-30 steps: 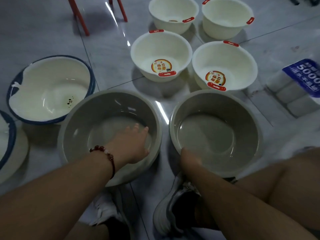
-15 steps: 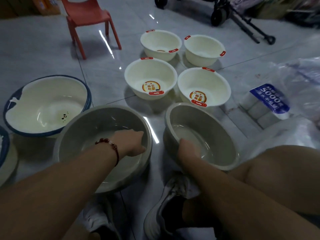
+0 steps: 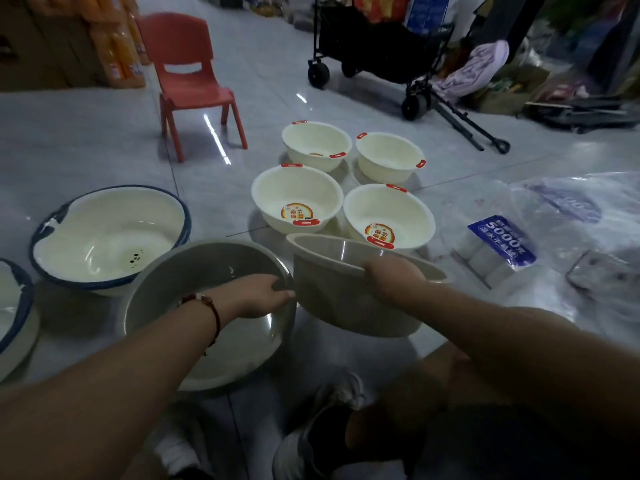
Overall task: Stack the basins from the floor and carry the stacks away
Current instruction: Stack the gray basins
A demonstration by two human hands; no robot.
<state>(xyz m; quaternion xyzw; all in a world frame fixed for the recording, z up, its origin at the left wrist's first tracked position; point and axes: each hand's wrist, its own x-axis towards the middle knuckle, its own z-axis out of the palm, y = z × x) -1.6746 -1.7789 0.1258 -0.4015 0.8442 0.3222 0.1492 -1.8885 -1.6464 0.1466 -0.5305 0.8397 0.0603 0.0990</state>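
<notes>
Our right hand [image 3: 393, 277] gripping the near rim of a grey basin [image 3: 346, 299] tilted off the floor, our left hand [image 3: 258, 295] gripping the rim of the second grey basin [image 3: 194, 271] resting on the tiles, four cream basins [image 3: 296, 199] beyond.

Two grey basins [image 3: 207, 306], four cream red-handled basins [image 3: 298, 199], two blue-rimmed white basins [image 3: 110, 233], one red chair [image 3: 188, 81]
</notes>
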